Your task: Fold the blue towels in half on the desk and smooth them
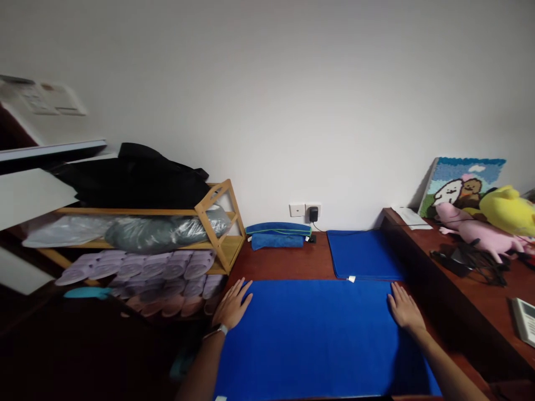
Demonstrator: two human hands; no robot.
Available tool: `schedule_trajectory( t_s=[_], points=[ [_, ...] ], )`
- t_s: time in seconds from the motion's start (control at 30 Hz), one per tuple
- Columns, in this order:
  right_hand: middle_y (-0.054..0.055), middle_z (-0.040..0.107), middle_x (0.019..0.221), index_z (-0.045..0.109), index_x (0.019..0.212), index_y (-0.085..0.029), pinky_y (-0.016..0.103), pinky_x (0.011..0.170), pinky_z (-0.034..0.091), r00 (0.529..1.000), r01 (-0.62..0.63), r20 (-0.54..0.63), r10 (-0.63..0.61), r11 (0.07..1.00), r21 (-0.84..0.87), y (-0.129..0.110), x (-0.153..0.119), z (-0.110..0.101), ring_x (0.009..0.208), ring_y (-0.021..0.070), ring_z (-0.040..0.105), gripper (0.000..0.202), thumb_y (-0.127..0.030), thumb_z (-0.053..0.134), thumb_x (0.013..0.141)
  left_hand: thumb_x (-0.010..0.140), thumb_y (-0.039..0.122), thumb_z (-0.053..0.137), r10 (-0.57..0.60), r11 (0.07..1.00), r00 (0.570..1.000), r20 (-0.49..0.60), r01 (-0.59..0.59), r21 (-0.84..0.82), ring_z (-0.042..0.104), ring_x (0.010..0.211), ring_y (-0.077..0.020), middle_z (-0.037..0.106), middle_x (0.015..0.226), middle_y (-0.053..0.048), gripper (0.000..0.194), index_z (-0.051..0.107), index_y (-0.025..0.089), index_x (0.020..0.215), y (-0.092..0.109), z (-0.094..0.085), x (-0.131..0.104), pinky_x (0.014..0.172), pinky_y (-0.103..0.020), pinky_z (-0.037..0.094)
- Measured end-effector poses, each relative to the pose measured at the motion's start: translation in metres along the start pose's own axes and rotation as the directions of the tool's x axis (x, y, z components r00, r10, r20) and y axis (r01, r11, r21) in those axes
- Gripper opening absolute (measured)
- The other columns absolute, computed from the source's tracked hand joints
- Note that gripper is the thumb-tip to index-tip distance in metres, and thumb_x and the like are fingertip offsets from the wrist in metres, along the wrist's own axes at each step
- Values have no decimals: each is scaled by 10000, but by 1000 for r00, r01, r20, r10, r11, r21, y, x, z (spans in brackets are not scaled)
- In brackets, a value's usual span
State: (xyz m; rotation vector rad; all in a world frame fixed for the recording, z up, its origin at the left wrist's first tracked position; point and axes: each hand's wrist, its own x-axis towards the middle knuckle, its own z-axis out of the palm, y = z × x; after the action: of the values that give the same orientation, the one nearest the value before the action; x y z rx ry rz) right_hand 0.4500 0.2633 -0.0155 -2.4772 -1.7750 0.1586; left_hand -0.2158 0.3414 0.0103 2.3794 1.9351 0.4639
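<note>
A large blue cloth (pixel 321 340) lies spread flat on the reddish-brown wooden tabletop (pixel 288 268). My left hand (pixel 233 305) rests palm down at its far left corner, fingers stretched out; a watch is on that wrist. On the far right corner lies my right hand (pixel 404 307), also flat with the fingers extended. Neither hand grips anything. Behind the cloth, to the right, is a folded blue cloth (pixel 365 253) with a small white tag. Against the wall sit a folded blue towel with green edging (pixel 278 229) and another blue towel (pixel 277 241).
To the left stands a wooden rack (pixel 228 245) with a black bag (pixel 137 175) on top and several slippers (pixel 167 267) below. A plug (pixel 313 214) sits in the wall socket. The raised ledge at right holds plush toys (pixel 480 228), a picture (pixel 460 186), cables and a telephone-like device (pixel 524 320).
</note>
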Motion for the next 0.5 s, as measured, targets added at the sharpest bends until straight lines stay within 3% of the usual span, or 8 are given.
schedule_trajectory(
  t_s=[0.17, 0.27, 0.33, 0.4, 0.43, 0.5],
  points=[
    [139, 352, 1650, 343, 1576, -96, 515, 1251, 225, 998, -58, -8, 59, 994, 91, -13, -5, -24, 1537, 294, 287, 762, -447, 179, 921, 1035, 533, 371, 17, 1000, 999, -31, -17, -20, 357, 1516, -237, 414, 1641, -43, 550, 469, 311, 1528, -1, 3, -3, 1241, -439, 303],
    [206, 419, 1597, 435, 1524, -75, 568, 1238, 222, 997, -12, -76, 21, 992, 126, -49, -14, -40, 1527, 343, 297, 746, -416, 157, 920, 1037, 536, 367, 29, 999, 999, -38, -30, -23, 347, 1521, -239, 401, 1647, -46, 558, 449, 310, 1541, -2, 4, -4, 1246, -448, 292],
    [162, 410, 1614, 441, 1530, -121, 532, 1258, 190, 991, 77, -117, -61, 988, 134, -97, -25, -44, 1548, 320, 249, 718, -425, 157, 944, 1038, 537, 363, 31, 999, 999, -33, -32, -23, 336, 1526, -241, 395, 1650, -50, 563, 445, 303, 1544, -2, 4, -4, 1250, -455, 284],
    [64, 390, 1640, 411, 1555, -218, 502, 1272, 177, 970, 221, -139, -199, 961, 163, -165, -40, -42, 1558, 284, 229, 667, -453, 177, 976, 1039, 540, 362, 27, 999, 999, -28, -28, -26, 329, 1529, -242, 391, 1652, -51, 565, 448, 300, 1543, 0, 2, -5, 1251, -456, 282],
    [98, 351, 1654, 377, 1571, -165, 555, 1270, 156, 932, 358, -141, -333, 905, 231, -203, -49, -40, 1559, 323, 213, 666, -447, 194, 997, 1039, 540, 361, 24, 999, 999, -23, -25, -27, 328, 1530, -240, 390, 1652, -53, 566, 449, 297, 1542, 1, 1, -5, 1251, -453, 284],
    [46, 281, 1683, 326, 1594, -179, 483, 1283, 160, 862, 506, -132, -489, 820, 266, -281, -67, -33, 1565, 273, 199, 662, -495, 211, 1023, 1041, 536, 360, 15, 1000, 1000, -8, -15, -23, 330, 1529, -237, 385, 1654, -63, 567, 450, 287, 1542, 4, -3, -6, 1247, -445, 292]
  ],
)
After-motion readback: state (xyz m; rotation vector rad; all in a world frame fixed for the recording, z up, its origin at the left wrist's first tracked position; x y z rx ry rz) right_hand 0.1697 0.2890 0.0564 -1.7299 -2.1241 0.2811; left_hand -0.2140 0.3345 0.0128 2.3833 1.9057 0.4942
